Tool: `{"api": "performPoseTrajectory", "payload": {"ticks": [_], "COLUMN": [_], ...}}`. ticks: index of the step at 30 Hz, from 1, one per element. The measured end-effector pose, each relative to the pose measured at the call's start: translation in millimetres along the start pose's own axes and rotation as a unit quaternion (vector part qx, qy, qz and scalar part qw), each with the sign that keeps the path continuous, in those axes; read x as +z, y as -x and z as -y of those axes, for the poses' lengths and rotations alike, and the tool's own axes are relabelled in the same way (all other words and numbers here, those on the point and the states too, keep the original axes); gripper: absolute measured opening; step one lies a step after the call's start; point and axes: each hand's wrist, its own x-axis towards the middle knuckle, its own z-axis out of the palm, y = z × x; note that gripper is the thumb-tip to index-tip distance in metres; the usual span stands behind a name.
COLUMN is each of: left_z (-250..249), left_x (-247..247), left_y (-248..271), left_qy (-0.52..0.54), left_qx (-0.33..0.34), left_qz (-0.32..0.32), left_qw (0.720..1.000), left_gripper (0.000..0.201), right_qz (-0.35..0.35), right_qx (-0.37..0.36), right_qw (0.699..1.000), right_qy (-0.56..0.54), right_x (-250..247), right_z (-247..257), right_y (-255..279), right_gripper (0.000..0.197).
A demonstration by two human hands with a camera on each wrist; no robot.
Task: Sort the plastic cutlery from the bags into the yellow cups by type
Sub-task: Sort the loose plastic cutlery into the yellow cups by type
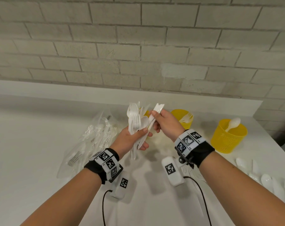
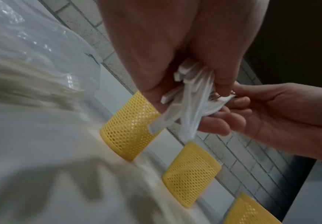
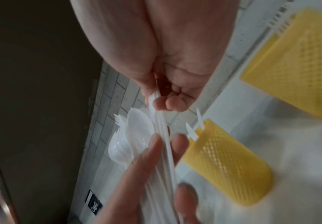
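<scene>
White plastic bundle (image 1: 135, 123) of mixed forks and spoons gripped upright in left hand (image 1: 130, 141); right hand (image 1: 164, 123) pinches few knives (image 1: 156, 111) drawn from it. Yellow cups: middle (image 1: 184, 118) holds forks, right (image 1: 228, 136) one spoon. Bags (image 1: 89, 141) still hold cutlery, loose spoons (image 1: 265, 178) lie on counter. Sorting looks early.

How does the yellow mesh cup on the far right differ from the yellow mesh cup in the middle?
The far-right yellow mesh cup holds a white plastic spoon leaning on its rim; the middle yellow mesh cup holds white plastic forks. The right cup stands nearer the table's right edge and the camera; the middle one sits behind the right hand. Both are upright.
</scene>
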Motion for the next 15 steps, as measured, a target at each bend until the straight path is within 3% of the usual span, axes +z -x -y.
{"api": "performPoseTrajectory", "payload": {"ticks": [4, 8, 12, 15], "left_z": [-4, -2, -2, -2], "left_x": [-11, -25, -26, -24], "left_y": [-4, -7, -10, -13], "left_qy": [0.001, -0.02, -0.014, 0.022], "left_qx": [0.003, 0.017, 0.033, 0.031], "left_qz": [0.0, -0.054, -0.075, -0.068], "left_qw": [1.0, 0.998, 0.997, 0.997], "left_gripper": [0.026, 0.022, 0.015, 0.015], "right_qz": [-0.097, -0.217, -0.198, -0.146], "right_qx": [-0.037, -0.076, -0.058, 0.007], "right_qw": [0.994, 0.973, 0.978, 0.988], "right_qy": [0.014, -0.005, 0.01, 0.041], "right_x": [-21, -36, -13, 4], "right_z": [29, 50, 33, 14], "right_y": [-20, -42, -62, -64], "right_gripper": [0.021, 0.02, 0.022, 0.031]}}
